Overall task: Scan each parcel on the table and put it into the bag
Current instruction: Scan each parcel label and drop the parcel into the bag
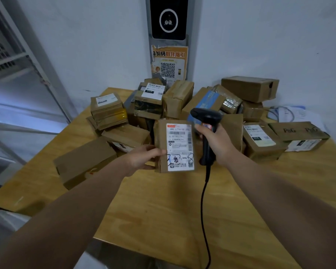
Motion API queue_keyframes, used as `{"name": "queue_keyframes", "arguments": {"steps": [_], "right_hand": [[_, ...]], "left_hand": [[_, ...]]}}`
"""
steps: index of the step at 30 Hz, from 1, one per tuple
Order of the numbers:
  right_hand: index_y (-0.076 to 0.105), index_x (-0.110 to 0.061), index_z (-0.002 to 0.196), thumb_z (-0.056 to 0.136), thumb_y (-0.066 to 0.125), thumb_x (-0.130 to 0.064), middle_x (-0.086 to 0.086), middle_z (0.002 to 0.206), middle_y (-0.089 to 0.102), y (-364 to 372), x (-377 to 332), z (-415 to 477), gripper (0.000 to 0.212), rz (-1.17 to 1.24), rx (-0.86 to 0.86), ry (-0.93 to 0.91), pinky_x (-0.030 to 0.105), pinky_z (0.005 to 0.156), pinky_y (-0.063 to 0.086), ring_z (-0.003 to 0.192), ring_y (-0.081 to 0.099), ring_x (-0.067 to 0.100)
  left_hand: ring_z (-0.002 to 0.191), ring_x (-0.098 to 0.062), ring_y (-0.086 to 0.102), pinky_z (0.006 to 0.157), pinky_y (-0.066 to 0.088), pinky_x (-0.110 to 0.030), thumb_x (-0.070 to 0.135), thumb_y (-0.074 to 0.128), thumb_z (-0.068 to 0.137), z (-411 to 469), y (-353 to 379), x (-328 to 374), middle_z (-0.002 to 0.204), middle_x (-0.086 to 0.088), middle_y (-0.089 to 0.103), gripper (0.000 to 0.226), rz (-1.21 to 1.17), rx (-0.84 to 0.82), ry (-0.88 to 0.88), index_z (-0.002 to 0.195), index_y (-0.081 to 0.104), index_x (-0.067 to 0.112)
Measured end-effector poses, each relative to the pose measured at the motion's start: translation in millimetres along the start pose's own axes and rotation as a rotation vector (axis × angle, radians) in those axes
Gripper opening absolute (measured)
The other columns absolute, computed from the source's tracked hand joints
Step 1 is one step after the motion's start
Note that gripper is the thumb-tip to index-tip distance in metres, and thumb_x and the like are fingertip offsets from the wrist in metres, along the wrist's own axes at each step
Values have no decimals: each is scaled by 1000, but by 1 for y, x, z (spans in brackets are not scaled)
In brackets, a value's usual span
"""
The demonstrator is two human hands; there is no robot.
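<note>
Mostly parcels (177, 98) crowd the wooden table (163, 206) beside white walls (260, 35).

A small brown cardboard parcel (176, 146) with a white printed shipping label facing the camera is held upright above the light wooden table (163, 206), just left of a black corded handheld barcode scanner (205, 117), while many taped brown cardboard parcels (177, 98) lie heaped across the table's far side.

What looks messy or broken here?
The orange poster is crumpled and torn along its top edge. The parcels on the table lie in a jumbled heap, several tilted. The held parcel has pen scribbles on its label.
</note>
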State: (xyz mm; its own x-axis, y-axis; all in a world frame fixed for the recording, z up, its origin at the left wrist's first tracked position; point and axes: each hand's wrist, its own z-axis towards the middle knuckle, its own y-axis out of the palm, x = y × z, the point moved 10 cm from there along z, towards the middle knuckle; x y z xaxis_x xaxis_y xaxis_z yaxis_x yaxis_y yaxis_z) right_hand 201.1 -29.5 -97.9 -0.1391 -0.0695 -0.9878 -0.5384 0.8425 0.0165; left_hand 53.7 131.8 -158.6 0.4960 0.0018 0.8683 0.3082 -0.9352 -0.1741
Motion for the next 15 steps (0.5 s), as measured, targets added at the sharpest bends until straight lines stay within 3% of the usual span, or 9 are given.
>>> {"name": "queue_keyframes", "arguments": {"steps": [2, 4, 6, 10, 15], "right_hand": [[55, -20, 105, 93, 63, -23, 4, 76, 60, 11, -4, -9, 15, 50, -31, 24, 31, 61, 51, 63, 58, 17], [57, -13, 103, 94, 60, -20, 4, 63, 56, 27, -5, -20, 12, 25, -124, 33, 28, 51, 48, 53, 54, 17], [59, -9, 95, 94, 60, -20, 3, 60, 57, 41, -2, -30, 11, -89, -183, -1, 28, 49, 48, 50, 54, 16], [59, -10, 73, 93, 63, -24, 5, 55, 57, 49, 4, -37, 24, -224, -130, -68, 34, 53, 49, 47, 55, 19], [62, -7, 76, 92, 64, -27, 5, 56, 59, 38, 8, -40, 25, -229, -48, -58, 35, 55, 52, 45, 55, 16]], "left_hand": [[112, -16, 57, 87, 51, -33, 36, 71, 85, 3, -15, -3, 123, 1, 62, 54, -39, 137, 16, 133, 53, 19], [112, -17, 57, 88, 50, -34, 36, 74, 82, 5, -27, -7, 125, 0, 61, 59, -90, 243, 30, 134, 52, 18], [113, -19, 56, 94, 50, -37, 35, 76, 80, 6, -36, -10, 125, -2, 59, 64, -129, 306, 33, 135, 50, 15], [116, -20, 55, 100, 49, -43, 36, 77, 79, 7, -41, -13, 128, -3, 58, 67, -168, 354, 29, 136, 49, 14], [119, -22, 53, 102, 47, -45, 34, 77, 80, 8, -41, -14, 130, -3, 56, 69, -181, 388, 22, 138, 46, 13]]}}
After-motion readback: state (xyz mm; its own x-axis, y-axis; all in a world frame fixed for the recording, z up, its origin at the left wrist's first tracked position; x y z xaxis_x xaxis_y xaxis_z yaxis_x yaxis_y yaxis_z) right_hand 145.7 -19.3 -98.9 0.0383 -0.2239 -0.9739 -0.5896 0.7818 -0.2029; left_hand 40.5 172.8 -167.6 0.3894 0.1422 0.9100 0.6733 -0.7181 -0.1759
